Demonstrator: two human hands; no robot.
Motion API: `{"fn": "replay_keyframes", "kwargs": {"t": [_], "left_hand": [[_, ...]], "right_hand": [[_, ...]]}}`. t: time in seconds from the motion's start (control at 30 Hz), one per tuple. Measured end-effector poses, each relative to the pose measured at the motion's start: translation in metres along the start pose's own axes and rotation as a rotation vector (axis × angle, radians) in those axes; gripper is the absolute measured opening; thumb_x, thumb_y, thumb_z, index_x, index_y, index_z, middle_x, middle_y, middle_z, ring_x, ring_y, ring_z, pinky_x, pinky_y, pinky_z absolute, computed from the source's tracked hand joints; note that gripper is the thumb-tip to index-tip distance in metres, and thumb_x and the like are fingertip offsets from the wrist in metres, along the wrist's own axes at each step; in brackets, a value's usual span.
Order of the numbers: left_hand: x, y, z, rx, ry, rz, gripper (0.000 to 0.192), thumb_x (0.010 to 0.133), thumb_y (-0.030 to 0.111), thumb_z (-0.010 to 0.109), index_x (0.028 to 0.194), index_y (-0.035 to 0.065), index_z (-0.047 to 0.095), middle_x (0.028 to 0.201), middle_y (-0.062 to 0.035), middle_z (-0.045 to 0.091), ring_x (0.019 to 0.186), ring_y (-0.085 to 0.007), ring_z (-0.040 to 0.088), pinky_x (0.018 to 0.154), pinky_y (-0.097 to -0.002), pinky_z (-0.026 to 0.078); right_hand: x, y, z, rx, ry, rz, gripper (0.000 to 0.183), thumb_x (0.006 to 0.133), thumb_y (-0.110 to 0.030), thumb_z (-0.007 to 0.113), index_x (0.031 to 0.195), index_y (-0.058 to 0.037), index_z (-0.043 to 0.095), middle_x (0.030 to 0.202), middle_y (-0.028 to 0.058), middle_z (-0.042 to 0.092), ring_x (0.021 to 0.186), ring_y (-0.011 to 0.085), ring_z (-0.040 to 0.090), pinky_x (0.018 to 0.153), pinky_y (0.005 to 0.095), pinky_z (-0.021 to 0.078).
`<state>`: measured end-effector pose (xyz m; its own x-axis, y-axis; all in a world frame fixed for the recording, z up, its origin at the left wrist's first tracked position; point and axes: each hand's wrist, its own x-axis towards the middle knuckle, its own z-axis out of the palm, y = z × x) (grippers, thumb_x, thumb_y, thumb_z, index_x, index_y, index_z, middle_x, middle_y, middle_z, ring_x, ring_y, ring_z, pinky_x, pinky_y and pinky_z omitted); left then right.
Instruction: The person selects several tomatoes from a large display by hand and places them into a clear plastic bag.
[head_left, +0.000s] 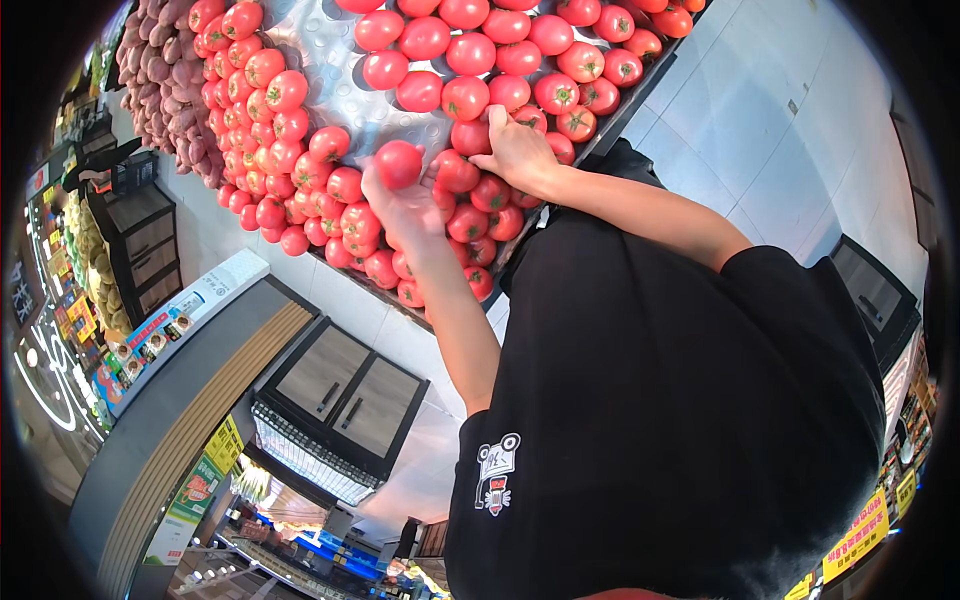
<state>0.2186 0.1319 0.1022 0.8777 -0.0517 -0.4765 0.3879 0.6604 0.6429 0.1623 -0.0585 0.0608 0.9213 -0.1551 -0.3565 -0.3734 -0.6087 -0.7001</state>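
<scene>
My left hand (405, 202) is palm up under a single red tomato (398, 164), which rests on its fingers above the display. Thumb and fingers of my right hand (517, 150) are around another tomato (471, 138) that lies among the others; part of the grip is hidden. Many red tomatoes surround both hands: a dense heap (262, 150) at the left, stacked ones (468, 223) between and below the hands, and rows (470, 54) on top. Between these groups shows the silvery, dimpled liner (330, 67) of the display.
The dark edge of the display (637, 90) runs close to my body. Purplish-red root vegetables or onions (161, 82) lie beyond the tomatoes. A wooden-door cabinet (349, 394) and a grey counter (180, 382) with slatted trim stand at the lower left. Pale floor tiles (750, 112) show at the right.
</scene>
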Motion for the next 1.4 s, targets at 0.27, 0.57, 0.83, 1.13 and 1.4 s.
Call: {"fn": "replay_keyframes", "kwargs": {"t": [0.27, 0.57, 0.83, 1.13, 1.4], "left_hand": [[-0.002, 0.022, -0.023, 0.549, -0.017, 0.042, 0.027, 0.101, 0.022, 0.081, 0.118, 0.0033, 0.071, 0.110, -0.0140, 0.079, 0.099, -0.0303, 0.077, 0.085, -0.0435, 0.064], [-0.011, 0.009, 0.061, 2.515, -0.269, 0.061, 0.068, 0.092, 0.070, 0.075, 0.123, 0.0091, 0.082, 0.109, -0.0193, 0.084, 0.107, -0.0397, 0.081, 0.093, -0.0521, 0.063], [0.032, -0.001, 0.079, 2.611, -0.536, -0.089, 0.073, 0.088, 0.070, 0.081, 0.123, 0.0055, 0.079, 0.116, -0.0195, 0.084, 0.110, -0.0366, 0.081, 0.096, -0.0515, 0.063], [0.075, 0.014, 0.026, 2.266, -0.818, -0.068, 0.077, 0.083, 0.055, 0.089, 0.140, 0.0074, 0.070, 0.129, -0.0206, 0.080, 0.123, -0.0369, 0.077, 0.104, -0.0507, 0.059], [0.030, 0.007, 0.060, 2.666, -0.773, -0.037, 0.074, 0.091, 0.029, 0.087, 0.157, 0.0152, 0.056, 0.131, -0.0169, 0.078, 0.122, -0.0394, 0.075, 0.100, -0.0553, 0.062]], "right_hand": [[0.003, 0.021, 0.014, -0.081, 0.188, -0.388, 0.073, 0.091, -0.026, 0.089, 0.150, -0.0155, 0.048, 0.130, 0.0237, 0.060, 0.099, 0.0432, 0.078, 0.075, 0.0520, 0.0660], [0.014, 0.022, 0.016, -0.250, 0.365, -0.567, 0.061, 0.088, -0.024, 0.085, 0.145, -0.0259, 0.062, 0.128, 0.0192, 0.060, 0.092, 0.0388, 0.077, 0.075, 0.0467, 0.0672], [0.046, 0.015, -0.030, -0.050, 0.234, -0.633, 0.062, 0.087, -0.023, 0.087, 0.143, -0.0189, 0.060, 0.139, 0.0143, 0.060, 0.100, 0.0405, 0.075, 0.075, 0.0531, 0.0638], [0.052, 0.012, -0.040, 0.002, 0.106, -0.718, 0.056, 0.093, -0.024, 0.081, 0.144, -0.0180, 0.059, 0.128, 0.0143, 0.061, 0.102, 0.0373, 0.075, 0.076, 0.0518, 0.0633], [0.052, 0.021, -0.040, -0.010, 0.152, -0.710, 0.047, 0.098, -0.022, 0.076, 0.142, -0.0155, 0.058, 0.127, 0.0153, 0.062, 0.100, 0.0383, 0.074, 0.078, 0.0518, 0.0635]]}}
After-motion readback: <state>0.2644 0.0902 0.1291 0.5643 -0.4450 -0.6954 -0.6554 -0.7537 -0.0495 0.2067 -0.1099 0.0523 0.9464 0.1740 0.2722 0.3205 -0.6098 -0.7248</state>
